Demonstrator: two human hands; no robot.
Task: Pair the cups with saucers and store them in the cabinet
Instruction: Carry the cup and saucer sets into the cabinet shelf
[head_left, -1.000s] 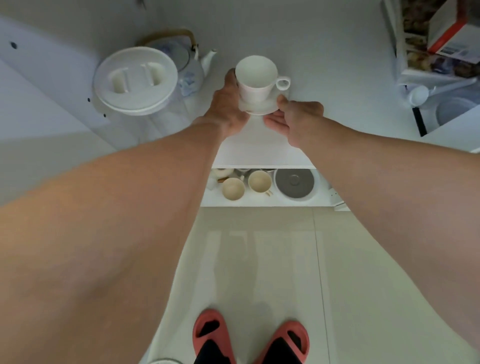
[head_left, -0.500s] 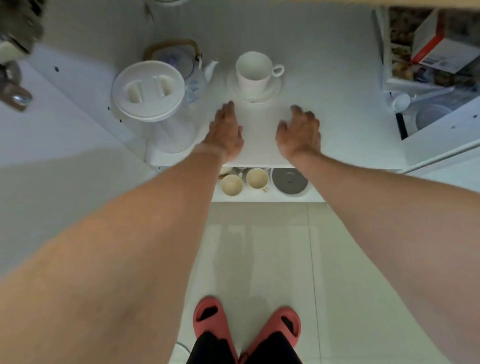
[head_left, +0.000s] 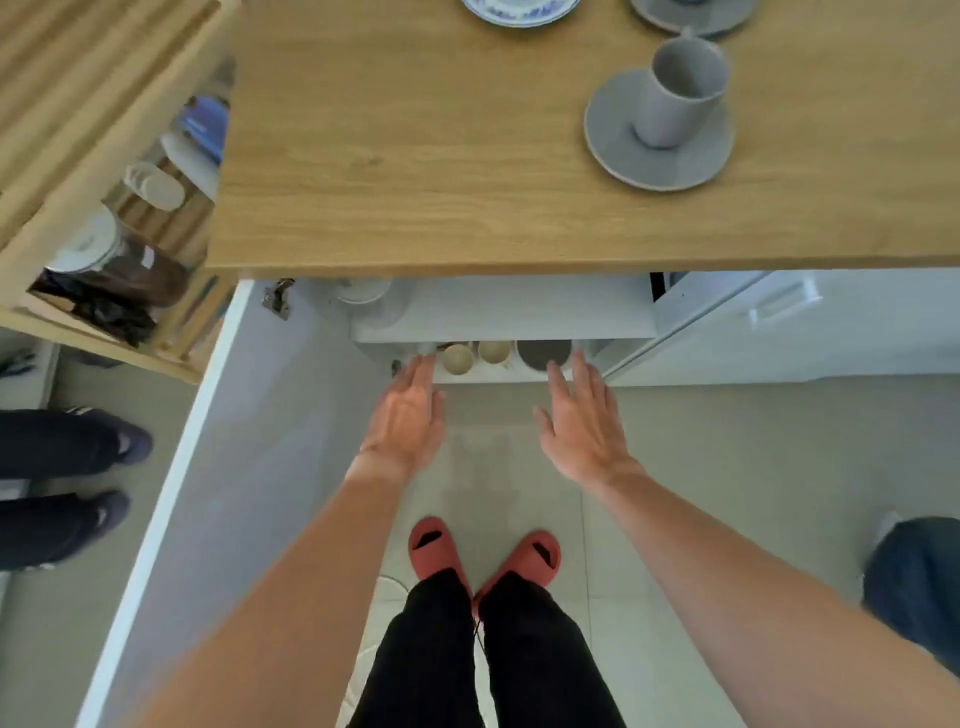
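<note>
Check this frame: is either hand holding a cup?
No, the left hand and right hand are both open and empty; the grey cup sits on its saucer.

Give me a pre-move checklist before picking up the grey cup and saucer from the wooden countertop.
1. Left hand free: ok, fingers straight, holding nothing.
2. Right hand free: ok, open and empty.
3. Grey cup paired with grey saucer: ok, the cup stands on it.
4. Cup upright: ok.
5. Cabinet door open: ok.
6. Free room on the upper cabinet shelf: cannot tell, the wooden countertop hides most of it.
</note>
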